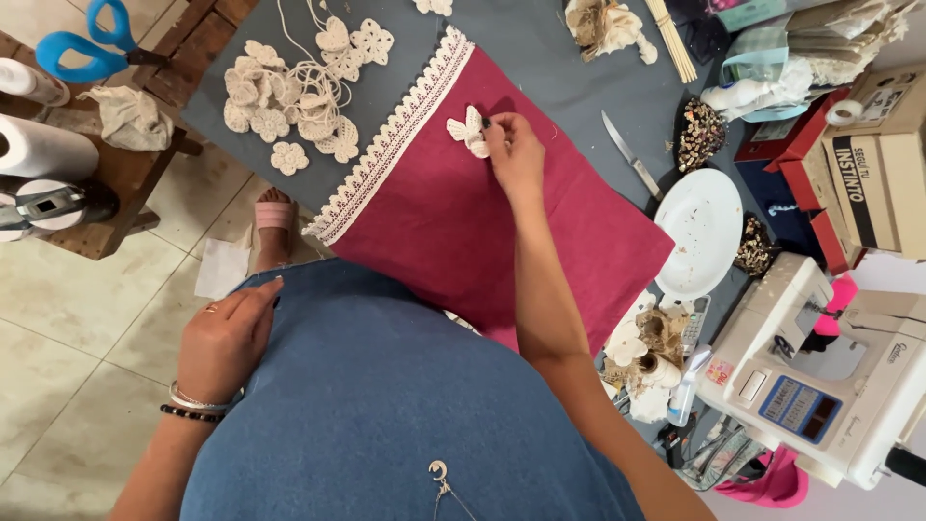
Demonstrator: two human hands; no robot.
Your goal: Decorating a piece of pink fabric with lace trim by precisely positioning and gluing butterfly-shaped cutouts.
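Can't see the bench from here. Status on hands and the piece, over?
Right hand pinching cream crochet butterfly on the red cloth. Left hand empty, resting on blue garment. Knife lies clear to the side.

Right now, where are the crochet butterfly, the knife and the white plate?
Butterfly (469,131), head view, on its left wing.
Knife (623,150), head view, on the blade.
Plate (704,232), head view, on a bare part of its middle.
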